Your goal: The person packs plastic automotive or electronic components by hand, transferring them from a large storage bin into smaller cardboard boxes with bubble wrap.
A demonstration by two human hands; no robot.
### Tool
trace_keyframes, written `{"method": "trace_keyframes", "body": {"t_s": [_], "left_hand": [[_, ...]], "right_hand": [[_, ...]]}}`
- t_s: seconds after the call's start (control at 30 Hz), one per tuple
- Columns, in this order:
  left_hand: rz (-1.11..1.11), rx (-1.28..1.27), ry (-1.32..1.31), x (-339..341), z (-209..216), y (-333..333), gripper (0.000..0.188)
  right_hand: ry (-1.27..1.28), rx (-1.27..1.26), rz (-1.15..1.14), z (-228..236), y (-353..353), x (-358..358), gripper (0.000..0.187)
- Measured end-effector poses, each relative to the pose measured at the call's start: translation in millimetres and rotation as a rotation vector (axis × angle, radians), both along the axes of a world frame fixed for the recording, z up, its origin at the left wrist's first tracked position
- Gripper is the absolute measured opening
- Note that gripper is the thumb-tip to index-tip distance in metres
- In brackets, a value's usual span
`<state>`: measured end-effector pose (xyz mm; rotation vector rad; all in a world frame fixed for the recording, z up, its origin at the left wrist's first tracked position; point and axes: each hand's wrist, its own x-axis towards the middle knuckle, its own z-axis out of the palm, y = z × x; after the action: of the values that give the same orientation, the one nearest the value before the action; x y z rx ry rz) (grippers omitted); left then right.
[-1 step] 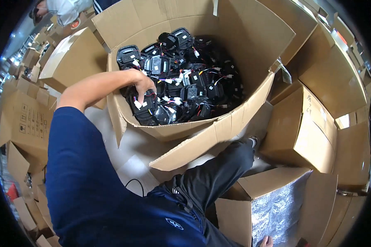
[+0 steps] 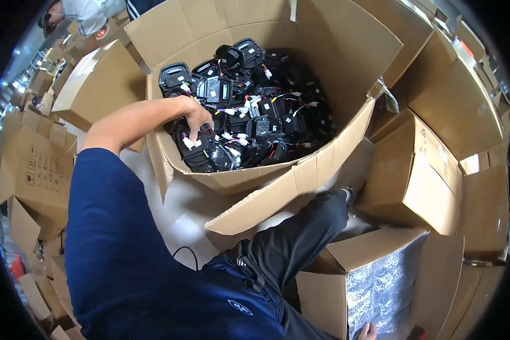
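Note:
My left hand (image 2: 196, 118) reaches down into a large open cardboard box (image 2: 238, 180). Its thumb and fingers are closed around a black plastic part with wires (image 2: 201, 153), near the box's left side; the fingers partly cover it. Around it lie many similar black plastic housings (image 2: 214, 89) in a heap, with thin coloured wires and white plugs. At the lower edge, only the curled fingers of my right hand (image 2: 368, 332) show, over the silver bubble foil (image 2: 382, 289) of a smaller open box. What these fingers hold, if anything, cannot be made out.
A torn flap (image 2: 277, 201) juts from the large box toward my leg (image 2: 300, 238). Closed cartons stand on both sides, among them a brown carton (image 2: 382, 175) at right and another carton (image 2: 105, 79) at left. Another person (image 2: 90, 14) is at the far left.

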<state>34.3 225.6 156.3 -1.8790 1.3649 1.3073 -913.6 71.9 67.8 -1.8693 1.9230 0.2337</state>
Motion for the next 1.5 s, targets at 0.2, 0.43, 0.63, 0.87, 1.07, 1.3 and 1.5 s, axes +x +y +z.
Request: {"method": "trace_keyframes", "body": {"t_s": [0.2,0.43,0.63,0.87,1.07,1.3,1.5], "left_hand": [[0.013,-0.197,-0.050,-19,21,14,0.075],[0.097,-0.221,0.070,-22,-1,42,0.071],[0.231,-0.598,0.005,-9,-16,66,0.053],[0.878,-0.903,0.303,-39,89,26,0.047],[0.989,-1.178,0.700,-50,139,-46,0.050],[0.888,-1.179,1.060,-106,198,-130,0.041],[0.912,-1.078,1.231,-160,219,-127,0.040]], "right_hand": [[-0.226,-0.210,0.138,-28,9,-35,0.042],[-0.353,-0.019,-0.098,-27,4,-38,0.036],[-0.532,-0.031,-0.198,0,18,-19,0.030],[-0.327,-0.101,-0.072,-1,2,-26,0.034],[-0.404,-0.542,0.033,22,-5,29,0.028],[-0.983,-0.192,0.295,102,9,274,0.029],[-1.877,1.221,-0.046,95,20,564,0.097]]}}
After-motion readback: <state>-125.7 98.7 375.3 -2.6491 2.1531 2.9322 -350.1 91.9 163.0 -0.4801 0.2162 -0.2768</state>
